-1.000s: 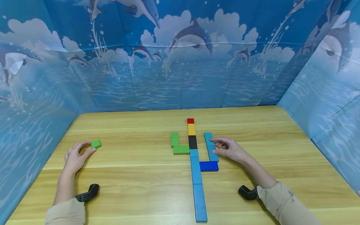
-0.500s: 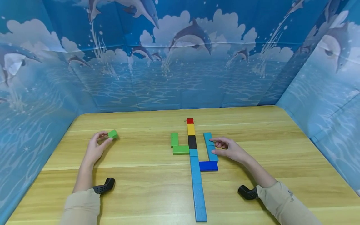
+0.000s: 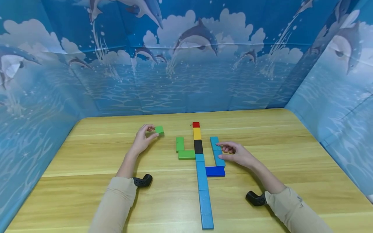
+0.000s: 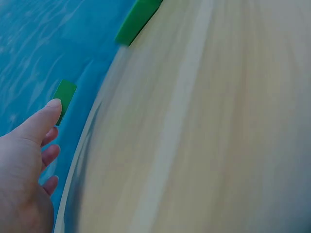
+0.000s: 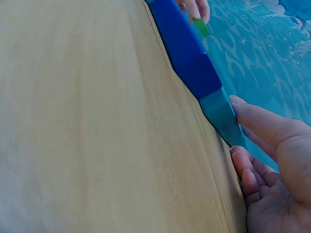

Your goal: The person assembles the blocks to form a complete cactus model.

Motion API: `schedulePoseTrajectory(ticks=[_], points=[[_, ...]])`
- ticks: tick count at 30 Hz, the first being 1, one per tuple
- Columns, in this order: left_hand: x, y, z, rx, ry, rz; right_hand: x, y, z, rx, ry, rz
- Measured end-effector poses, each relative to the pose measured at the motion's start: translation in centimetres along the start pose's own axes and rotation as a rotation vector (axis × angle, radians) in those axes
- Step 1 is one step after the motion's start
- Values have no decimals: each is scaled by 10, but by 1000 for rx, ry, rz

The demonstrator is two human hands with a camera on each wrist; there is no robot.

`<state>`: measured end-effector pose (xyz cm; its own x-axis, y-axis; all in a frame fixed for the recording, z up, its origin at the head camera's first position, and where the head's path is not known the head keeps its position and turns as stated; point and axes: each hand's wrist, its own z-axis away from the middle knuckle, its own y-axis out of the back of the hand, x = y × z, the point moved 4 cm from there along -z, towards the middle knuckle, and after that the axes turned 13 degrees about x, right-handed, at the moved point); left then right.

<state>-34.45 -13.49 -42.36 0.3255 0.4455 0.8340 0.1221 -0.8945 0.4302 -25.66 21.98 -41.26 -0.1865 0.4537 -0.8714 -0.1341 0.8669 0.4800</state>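
In the head view my left hand [image 3: 141, 140] pinches a small green block [image 3: 159, 130] between thumb and fingers, left of the block figure. The left wrist view shows the thumb on that green block [image 4: 65, 97]. My right hand [image 3: 237, 154] rests beside two light blue blocks [image 3: 219, 158] laid end to end, its thumb and index fingertips touching their right side. Below them lies a dark blue block [image 3: 215, 171], which meets a central column of light blue blocks [image 3: 202, 174]. Above these are a black block [image 3: 198, 146], a yellow block [image 3: 197, 133] and a red block [image 3: 196, 124].
Two green blocks [image 3: 186, 155] form an L left of the column. The wooden table [image 3: 73, 194] is bounded by a dolphin-print curtain [image 3: 186, 87] at the back and sides. Black wrist devices [image 3: 143, 181] jut from both sleeves.
My left hand has carried the small green block rightward and away from me, from the table's left side toward the block figure. The right hand has stayed in place.
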Motion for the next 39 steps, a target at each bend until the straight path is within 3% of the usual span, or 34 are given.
schedulePoseTrajectory(ticks=[2,7,14,20,31,39], points=[[-8,-13,-6,-15,-19,-15,-1,0,0,-1,2,3],[-2,-37,-11,-53,-64,-28,-1,0,0,0,6,7],[2,-56,-15,-88,-90,-96,-6,0,2,5,10,-2],[5,-64,-15,-98,-126,-160,-3,0,1,7,17,0],[6,-68,-16,-110,-151,-207,31,-1,-9,14,18,-7],[8,-63,-12,-122,-144,-100,14,-1,-5,9,28,-9]])
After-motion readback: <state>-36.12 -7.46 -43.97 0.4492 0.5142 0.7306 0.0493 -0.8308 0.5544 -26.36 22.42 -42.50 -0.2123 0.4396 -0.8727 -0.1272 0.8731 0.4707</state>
